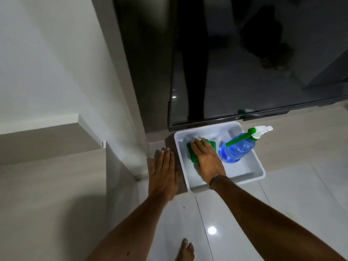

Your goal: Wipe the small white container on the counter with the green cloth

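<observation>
A white rectangular container [252,173] sits on the floor below a dark glossy appliance. Inside it lies a green cloth [192,154], pressed against the container's left inner side by my right hand [207,161], palm down with fingers flat over the cloth. My left hand [163,174] rests flat with fingers spread on the brown surface just left of the container's outer wall. A blue spray bottle [235,149] with a green and white trigger head lies tilted in the container's right half.
The black glossy appliance [244,63] overhangs the container's far edge. A beige wall corner and ledge [116,166] stand to the left. Glossy white floor tiles [282,204] stretch to the right and front; my bare foot [185,249] shows at the bottom.
</observation>
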